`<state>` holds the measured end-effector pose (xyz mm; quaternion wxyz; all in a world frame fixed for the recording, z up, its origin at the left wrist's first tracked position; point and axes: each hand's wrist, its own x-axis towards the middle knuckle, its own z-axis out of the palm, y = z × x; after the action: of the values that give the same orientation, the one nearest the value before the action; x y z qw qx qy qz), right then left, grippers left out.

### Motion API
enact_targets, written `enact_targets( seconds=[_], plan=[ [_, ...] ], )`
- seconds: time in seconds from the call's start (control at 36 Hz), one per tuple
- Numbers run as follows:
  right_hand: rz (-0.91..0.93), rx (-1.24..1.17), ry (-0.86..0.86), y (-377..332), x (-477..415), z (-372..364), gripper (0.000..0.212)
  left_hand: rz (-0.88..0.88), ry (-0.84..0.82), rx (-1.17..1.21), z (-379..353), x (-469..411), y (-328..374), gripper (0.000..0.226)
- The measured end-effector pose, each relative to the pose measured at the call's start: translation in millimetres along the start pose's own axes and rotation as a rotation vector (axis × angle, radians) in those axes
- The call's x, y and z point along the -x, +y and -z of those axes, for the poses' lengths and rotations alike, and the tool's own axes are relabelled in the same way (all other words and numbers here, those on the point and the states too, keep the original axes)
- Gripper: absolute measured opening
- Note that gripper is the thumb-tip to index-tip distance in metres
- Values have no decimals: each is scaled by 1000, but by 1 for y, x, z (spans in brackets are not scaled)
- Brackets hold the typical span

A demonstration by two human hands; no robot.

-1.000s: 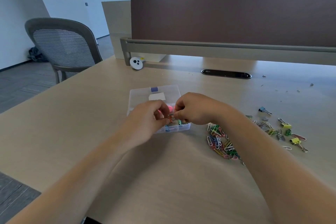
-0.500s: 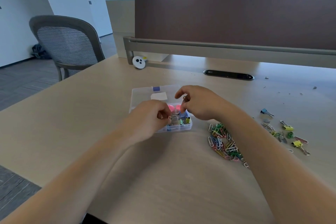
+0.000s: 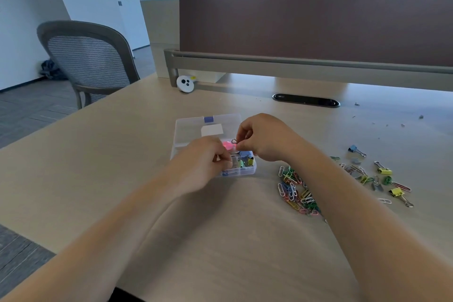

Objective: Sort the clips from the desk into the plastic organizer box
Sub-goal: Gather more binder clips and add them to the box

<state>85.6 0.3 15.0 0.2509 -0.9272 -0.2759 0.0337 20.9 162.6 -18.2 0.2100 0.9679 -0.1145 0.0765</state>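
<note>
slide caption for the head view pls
Both hands, left and right, work small clips over the plastic organizer box.

Head view — down over desk

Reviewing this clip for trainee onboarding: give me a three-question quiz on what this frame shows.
1. True or false: the plastic organizer box is open.
2. Where is the paperclip pile? A) inside the box B) on the desk right of the box C) on the chair
3. What colour is the latch on the box lid?

Key: 1 true; 2 B; 3 blue. Both the left hand and right hand are over the box.
</note>
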Motion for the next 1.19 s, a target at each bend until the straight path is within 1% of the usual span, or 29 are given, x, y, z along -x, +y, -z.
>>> enact_targets(
  seconds=[0.06, 0.14, 0.22, 0.25, 0.36, 0.44, 0.56, 0.72, 0.86, 0.97, 1.08, 1.19],
  plan=[
    [3, 6, 5, 0, -1, -3, 10, 3, 24, 3, 1, 0, 1, 13],
    [-2, 22, 8, 1, -2, -7, 9, 60, 107, 18, 4, -1, 2, 13],
    [-5, -9, -26, 0, -2, -10, 6, 126, 163, 71, 5, -1, 0, 9],
    [-2, -23, -44, -1, -1, -11, 8, 140, 169, 88, 5, -1, 0, 9],
    [16, -8, -88, -6, 0, -14, 18, 154, 149, 103, 5, -1, 0, 8],
    [24, 28, -90, -7, 0, -16, 15, 128, 124, 42, 5, -1, 1, 12],
    [14, 49, -76, -4, -1, -17, 1, 120, 113, 1, 3, -1, 2, 12],
    [11, 58, -74, -1, -3, -19, 9, 119, 112, -23, 2, -3, 1, 13],
    [-1, 77, -65, -1, -4, -20, 10, 102, 100, -37, 2, -3, 2, 11],
    [-4, 104, -49, -1, -4, -21, 11, 121, 86, -52, 2, -5, 1, 8],
    [-3, 92, -50, -2, -2, -21, 12, 120, 70, -72, 1, -7, 3, 11],
    [0, 91, -40, -2, -2, -21, 7, 122, 59, -64, 1, -7, 3, 12]
  ],
)
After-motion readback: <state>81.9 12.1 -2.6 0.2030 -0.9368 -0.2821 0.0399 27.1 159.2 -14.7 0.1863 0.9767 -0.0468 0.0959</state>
